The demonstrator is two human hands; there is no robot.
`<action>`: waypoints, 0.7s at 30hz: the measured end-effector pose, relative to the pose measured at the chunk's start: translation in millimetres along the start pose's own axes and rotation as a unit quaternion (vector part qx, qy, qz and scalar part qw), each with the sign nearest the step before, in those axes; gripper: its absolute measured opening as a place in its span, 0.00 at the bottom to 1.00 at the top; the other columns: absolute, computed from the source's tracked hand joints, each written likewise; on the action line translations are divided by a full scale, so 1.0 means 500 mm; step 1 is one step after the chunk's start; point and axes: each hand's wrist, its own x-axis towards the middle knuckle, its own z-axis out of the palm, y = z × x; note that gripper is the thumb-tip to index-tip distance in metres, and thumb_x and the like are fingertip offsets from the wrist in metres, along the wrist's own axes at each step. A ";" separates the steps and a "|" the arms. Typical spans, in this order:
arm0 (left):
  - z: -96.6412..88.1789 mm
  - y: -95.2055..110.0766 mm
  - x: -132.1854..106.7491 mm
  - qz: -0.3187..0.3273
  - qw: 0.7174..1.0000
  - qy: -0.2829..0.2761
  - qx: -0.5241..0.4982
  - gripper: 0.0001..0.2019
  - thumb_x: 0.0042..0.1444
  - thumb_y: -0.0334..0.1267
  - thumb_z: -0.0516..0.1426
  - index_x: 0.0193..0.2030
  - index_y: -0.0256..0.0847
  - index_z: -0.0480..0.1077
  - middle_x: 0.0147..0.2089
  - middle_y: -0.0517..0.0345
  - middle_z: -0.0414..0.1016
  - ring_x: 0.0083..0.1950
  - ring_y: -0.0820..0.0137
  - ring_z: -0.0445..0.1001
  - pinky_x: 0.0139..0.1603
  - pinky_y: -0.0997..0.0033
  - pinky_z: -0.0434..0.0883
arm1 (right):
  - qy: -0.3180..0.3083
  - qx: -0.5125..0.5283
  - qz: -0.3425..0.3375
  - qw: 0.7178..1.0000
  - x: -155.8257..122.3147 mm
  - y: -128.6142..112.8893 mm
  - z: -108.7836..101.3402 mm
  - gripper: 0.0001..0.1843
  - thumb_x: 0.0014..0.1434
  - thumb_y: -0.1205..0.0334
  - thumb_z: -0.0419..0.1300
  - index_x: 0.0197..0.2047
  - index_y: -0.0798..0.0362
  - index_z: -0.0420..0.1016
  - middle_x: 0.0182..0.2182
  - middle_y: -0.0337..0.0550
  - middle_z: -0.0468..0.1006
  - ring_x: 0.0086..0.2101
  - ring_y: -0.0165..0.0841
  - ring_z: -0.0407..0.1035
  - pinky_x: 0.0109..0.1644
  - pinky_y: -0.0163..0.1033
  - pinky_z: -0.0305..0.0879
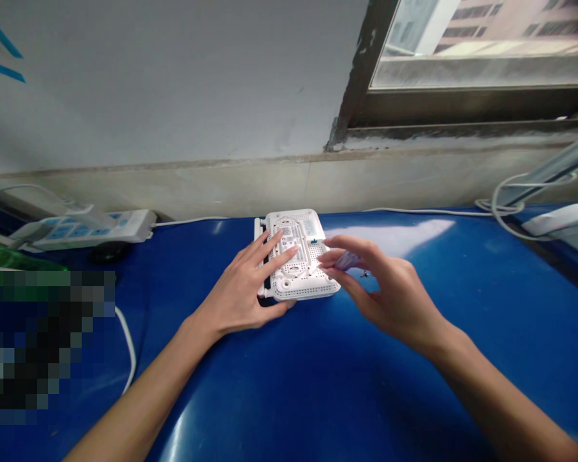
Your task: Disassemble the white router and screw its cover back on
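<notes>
While the person's left hand (236, 292) is pressing on a white router (315, 285), its spread fingers are lying across the vented underside and its thumb is resting at the near edge. The router is lying upside down on a glossy blue table (289, 398), with a slim antenna (259, 256) folded along its left side. Its printed label (289, 237) is too small to read. Just beside it, the right hand (390, 298) is pinching a small lilac piece (347, 260) between thumb and bunched fingertips. Farther off, a white cable (128, 346) is curving across the table, and a white power strip (84, 231) with blue markings is lying near the wall. A coiled cable (505, 205) is sitting at right. Beyond, a grey wall (149, 83) is meeting a dark window frame (366, 70), with a pinkish building (491, 25) showing outside.
</notes>
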 end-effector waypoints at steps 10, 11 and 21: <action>-0.004 0.008 -0.003 -0.014 1.000 -0.005 0.024 0.42 0.59 0.53 0.62 0.76 0.53 0.51 0.80 0.58 0.41 0.79 0.54 0.43 0.75 0.44 0.56 | -0.094 -0.257 -0.064 0.960 0.062 -0.036 -0.047 0.11 0.68 0.54 0.59 0.43 0.54 0.72 0.38 0.48 0.81 0.35 0.41 0.76 0.35 0.42 0.64; -0.004 0.008 -0.003 -0.018 1.000 -0.003 0.023 0.42 0.59 0.53 0.62 0.76 0.54 0.51 0.80 0.58 0.42 0.79 0.54 0.44 0.75 0.43 0.56 | -0.110 -0.292 -0.071 0.948 0.074 -0.041 -0.053 0.14 0.70 0.50 0.57 0.40 0.53 0.71 0.34 0.46 0.80 0.31 0.39 0.75 0.31 0.41 0.59; 0.005 0.016 -0.008 -0.030 0.999 0.009 0.008 0.41 0.58 0.52 0.63 0.76 0.50 0.53 0.79 0.56 0.44 0.79 0.53 0.43 0.76 0.43 0.55 | -0.255 -0.144 -0.021 0.956 0.104 -0.046 -0.064 0.28 0.67 0.70 0.56 0.68 0.44 0.61 0.39 0.40 0.82 0.32 0.32 0.74 0.31 0.34 0.58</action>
